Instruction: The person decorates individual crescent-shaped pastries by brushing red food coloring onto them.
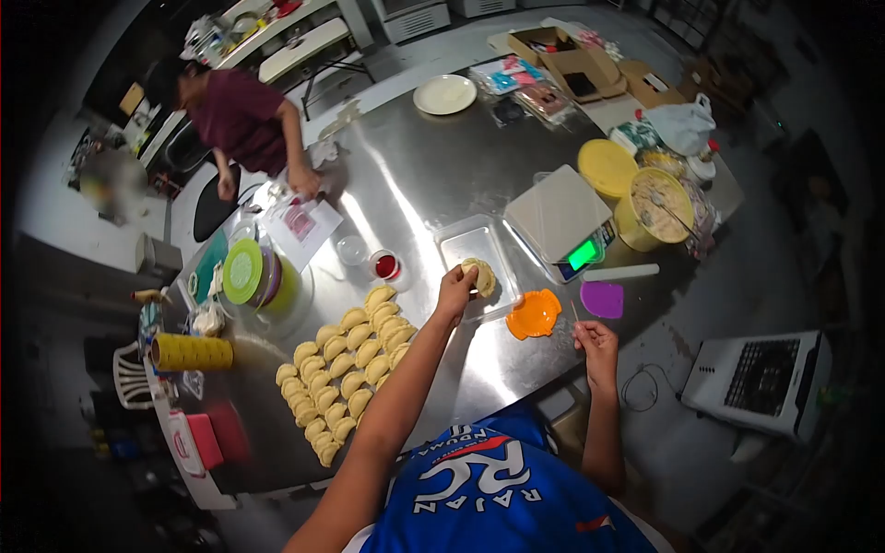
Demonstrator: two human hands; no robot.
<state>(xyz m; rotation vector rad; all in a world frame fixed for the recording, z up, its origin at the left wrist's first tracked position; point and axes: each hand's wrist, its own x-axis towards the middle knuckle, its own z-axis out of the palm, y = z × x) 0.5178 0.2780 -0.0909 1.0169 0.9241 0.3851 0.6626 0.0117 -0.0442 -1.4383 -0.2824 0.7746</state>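
My left hand [455,293] grips a crimped half-moon dumpling [480,277] above the near end of a clear plastic tray [472,241]. In my right hand [598,348], a thin stick like a toothpick [573,311] is pinched and points up. Between the two hands lies an orange dumpling mould [534,315] on the steel table. A purple scraper [602,300] rests just beyond my right hand, beside a white rolling pin [621,272]. Rows of similar dumplings [339,367] cover the table left of my left forearm.
A kitchen scale [560,221] with a lit green display stands behind the tray, near a yellow tub [655,210] of filling. A cup of red liquid [385,266] sits left of the tray. Across the table, a co-worker [244,124] leans over papers.
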